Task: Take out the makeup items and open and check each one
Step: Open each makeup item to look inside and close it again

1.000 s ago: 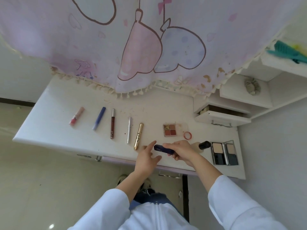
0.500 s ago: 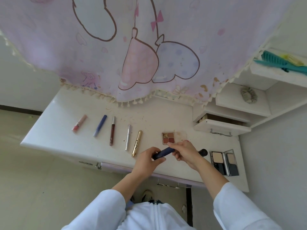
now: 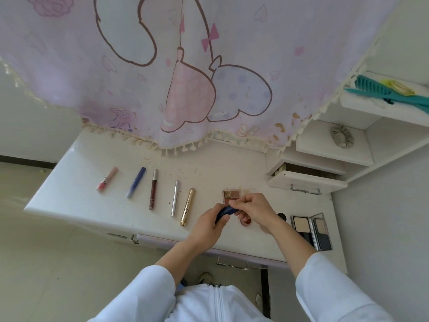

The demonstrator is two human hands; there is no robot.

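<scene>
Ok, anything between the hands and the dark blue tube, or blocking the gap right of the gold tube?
Nothing visible: left hand and right hand both grip the dark blue tube. The desk between gold tube and eyeshadow palette looks bare, though the hands hide part of it.

- Bright, even, daylight-like illumination; brightest across the pale curtain (image 3: 209, 66) at top.
- Faint, soft-edged shadows on the desk top (image 3: 92, 182).
- Mild sheen at the far-left desk corner.
- Strong wide-angle bending toward the frame edges: bowed desk front, slanted shelves (image 3: 348, 145).
- Slight motion smear on the dark blue tube (image 3: 224, 211); elsewhere acceptably sharp.
</scene>
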